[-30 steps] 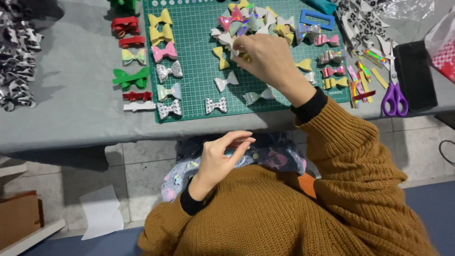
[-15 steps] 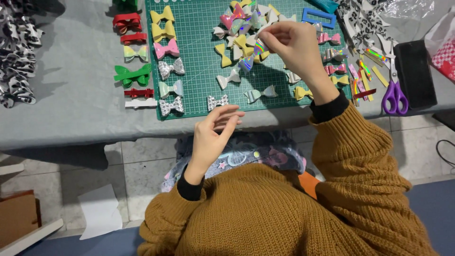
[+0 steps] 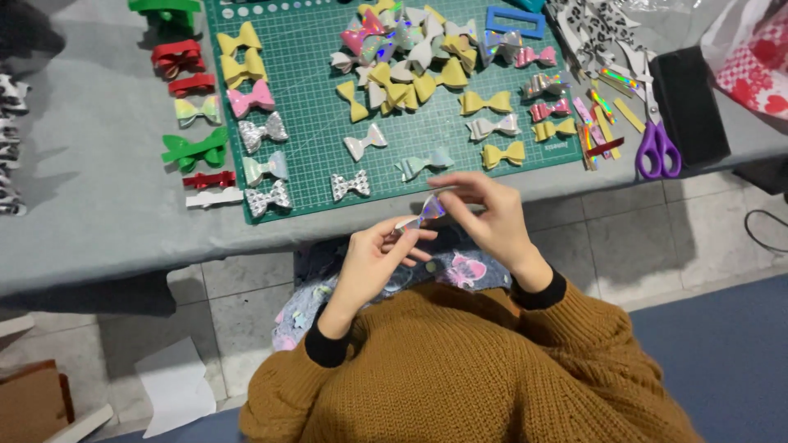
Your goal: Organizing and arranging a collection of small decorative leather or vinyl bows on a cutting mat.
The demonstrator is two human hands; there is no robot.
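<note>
Together both hands pinch holographic bow piece below cutting mat.

Left hand and right hand meet above the lap, fingers pinched together.

One pair of purple-handled scissors, one green cutting mat, one blue rectangular frame.

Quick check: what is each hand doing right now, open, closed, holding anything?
Left hand: closed on one end of the small iridescent bow-shaped piece.
Right hand: fingertips pinching the same piece's other end.
</note>
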